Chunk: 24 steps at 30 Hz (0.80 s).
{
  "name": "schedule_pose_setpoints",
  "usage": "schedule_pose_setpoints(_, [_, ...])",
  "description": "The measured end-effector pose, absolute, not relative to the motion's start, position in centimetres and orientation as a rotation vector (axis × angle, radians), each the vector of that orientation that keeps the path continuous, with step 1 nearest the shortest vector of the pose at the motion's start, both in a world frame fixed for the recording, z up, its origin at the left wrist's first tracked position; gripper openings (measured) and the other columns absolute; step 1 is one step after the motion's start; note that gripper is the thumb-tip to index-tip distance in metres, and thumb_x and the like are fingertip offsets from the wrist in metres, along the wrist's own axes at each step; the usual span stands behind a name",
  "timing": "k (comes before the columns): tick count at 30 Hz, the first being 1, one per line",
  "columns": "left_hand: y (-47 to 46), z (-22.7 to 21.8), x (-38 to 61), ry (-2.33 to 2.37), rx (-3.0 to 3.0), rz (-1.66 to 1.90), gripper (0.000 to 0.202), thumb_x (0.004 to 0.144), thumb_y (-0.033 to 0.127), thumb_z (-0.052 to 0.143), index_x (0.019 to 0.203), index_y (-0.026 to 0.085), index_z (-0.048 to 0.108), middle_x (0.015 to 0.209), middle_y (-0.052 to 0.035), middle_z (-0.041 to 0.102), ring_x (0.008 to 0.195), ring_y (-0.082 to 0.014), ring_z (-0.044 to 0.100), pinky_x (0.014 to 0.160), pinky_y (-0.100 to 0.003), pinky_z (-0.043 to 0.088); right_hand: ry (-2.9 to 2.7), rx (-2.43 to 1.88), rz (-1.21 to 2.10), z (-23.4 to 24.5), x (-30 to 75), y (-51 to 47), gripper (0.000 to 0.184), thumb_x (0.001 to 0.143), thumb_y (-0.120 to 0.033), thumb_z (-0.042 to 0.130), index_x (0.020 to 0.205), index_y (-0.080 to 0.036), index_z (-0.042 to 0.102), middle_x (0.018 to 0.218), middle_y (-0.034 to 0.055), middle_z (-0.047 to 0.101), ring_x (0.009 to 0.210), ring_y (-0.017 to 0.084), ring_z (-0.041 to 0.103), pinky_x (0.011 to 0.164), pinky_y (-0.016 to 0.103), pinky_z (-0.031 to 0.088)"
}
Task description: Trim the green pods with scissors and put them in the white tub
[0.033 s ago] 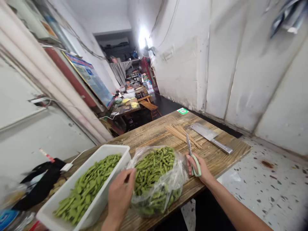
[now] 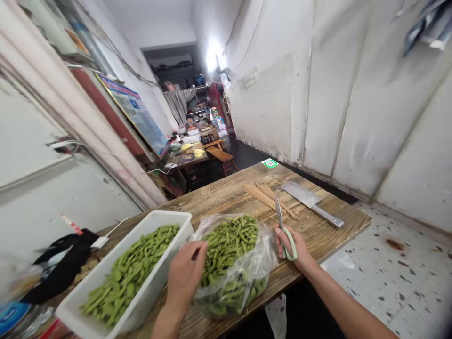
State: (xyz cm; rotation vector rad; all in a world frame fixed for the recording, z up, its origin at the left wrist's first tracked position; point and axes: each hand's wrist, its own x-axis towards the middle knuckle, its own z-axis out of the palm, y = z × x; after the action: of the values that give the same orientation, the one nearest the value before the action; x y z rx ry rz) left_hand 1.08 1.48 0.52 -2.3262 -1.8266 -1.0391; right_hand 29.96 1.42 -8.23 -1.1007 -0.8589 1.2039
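Observation:
My left hand reaches into the mouth of a clear plastic bag full of green bean pods. Its fingers curl among the pods, and whatever they grip is hidden. My right hand rests on the wooden table just right of the bag. It is closed through the pale green handles of a pair of scissors, whose blades point away from me. A white rectangular tub, left of the bag, holds more green pods.
A cleaver and a bundle of bamboo skewers lie at the table's far right. A green sticker marks the far corner. A black item and a white charger sit at the left. A speckled floor is to the right.
My left hand has slid a little to the right, deeper into the bag's mouth. The right hand and scissors stay put.

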Motion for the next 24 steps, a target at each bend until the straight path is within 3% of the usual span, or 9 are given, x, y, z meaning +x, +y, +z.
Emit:
schedule_pose_setpoints(4, [7.1,1.5,4.3,-1.726,-2.656,-0.53,0.037,0.087,0.017,0.038,0.113,0.017,0.065,0.119,-0.0099,0.068,0.111,-0.023,0.06,0.099,-0.037,0.044,-0.886,-1.143,1.178,-8.1,30.0,1.5,0.054,0.071,-0.064,0.065,0.1,-0.019,0.056,0.058,-0.0061,0.051,0.037,0.009,0.046,0.034,0.022,0.043])
schedule_pose_setpoints(6, [9.4,1.5,5.5,-1.651,-2.771,-0.398,0.042,0.084,0.012,0.039,0.114,0.021,0.066,0.12,-0.0061,0.068,0.111,-0.0203,0.061,0.098,-0.033,0.044,-0.91,-1.177,1.159,-8.0,30.0,1.5,0.056,0.072,-0.066,0.063,0.101,-0.019,0.055,0.058,-0.0062,0.05,0.037,0.01,0.045,0.034,0.023,0.042])
schedule_pose_setpoints(8, [10.9,1.5,6.7,-1.577,-2.853,-0.359,0.038,0.084,0.016,0.042,0.111,0.023,0.068,0.115,-0.0042,0.071,0.106,-0.0189,0.063,0.094,-0.029,0.046,-0.94,-1.228,1.135,-8.0,30.0,1.6,0.057,0.072,-0.068,0.06,0.1,-0.02,0.054,0.059,-0.0063,0.05,0.038,0.01,0.045,0.035,0.023,0.042])
schedule_pose_setpoints(10, [11.8,1.7,8.0,-1.534,-2.888,-0.335,0.034,0.087,0.029,0.043,0.107,0.021,0.069,0.109,-0.0079,0.071,0.103,-0.0216,0.063,0.091,-0.031,0.047,-0.983,-1.295,1.113,-7.8,30.1,1.6,0.055,0.074,-0.07,0.054,0.097,-0.02,0.053,0.06,-0.006,0.049,0.038,0.011,0.046,0.036,0.024,0.042])
schedule_pose_setpoints(13, [12.4,1.9,9.9,-1.475,-2.939,-0.279,0.043,0.089,0.045,0.04,0.102,0.019,0.071,0.105,-0.0115,0.07,0.102,-0.0245,0.061,0.092,-0.035,0.045,-1.088,-1.418,1.083,-6.8,30.7,2.2,0.049,0.079,-0.069,0.049,0.085,-0.02,0.053,0.056,-0.0048,0.05,0.039,0.013,0.048,0.038,0.025,0.041])
schedule_pose_setpoints(15, [12.6,2.1,10.9,-1.405,-3.013,-0.217,0.042,0.089,0.048,0.04,0.101,0.022,0.071,0.106,-0.0085,0.07,0.102,-0.0229,0.061,0.093,-0.034,0.044,-1.181,-1.502,1.043,-5.8,31.3,3.1,0.044,0.076,-0.064,0.056,0.08,-0.021,0.055,0.054,-0.0029,0.053,0.043,0.015,0.052,0.043,0.026,0.041])
schedule_pose_setpoints(19, [12.6,2.3,11.7,-1.275,-3.151,-0.085,0.034,0.085,0.049,0.049,0.097,0.026,0.07,0.102,-0.0029,0.071,0.097,-0.0201,0.063,0.086,-0.029,0.046,-1.327,-1.604,0.974,-3.9,31.9,5.4,0.035,0.064,-0.048,0.078,0.069,-0.02,0.058,0.066,0.0061,0.066,0.069,0.021,0.064,0.057,0.025,0.042])
schedule_pose_setpoints(22, [12.2,2.4,11.2,-1.241,-3.19,-0.027,0.033,0.084,0.048,0.049,0.095,0.024,0.069,0.094,-0.0038,0.072,0.09,-0.0207,0.064,0.081,-0.029,0.047,-1.388,-1.576,1.09,-3.4,31.2,6.5,0.037,0.064,-0.049,0.077,0.06,-0.018,0.058,0.057,0.0043,0.064,0.059,0.019,0.062,0.054,0.024,0.041])
schedule_pose_setpoints(24, [11.9,2.2,10.8,-1.251,-3.185,-0.024,0.038,0.085,0.05,0.047,0.103,0.022,0.067,0.101,-0.0068,0.07,0.096,-0.0232,0.063,0.084,-0.032,0.047,-1.394,-1.521,1.212,-3.5,30.4,6.6,0.039,0.067,-0.052,0.073,0.057,-0.017,0.059,0.047,0.0009,0.059,0.048,0.016,0.057,0.048,0.024,0.04])
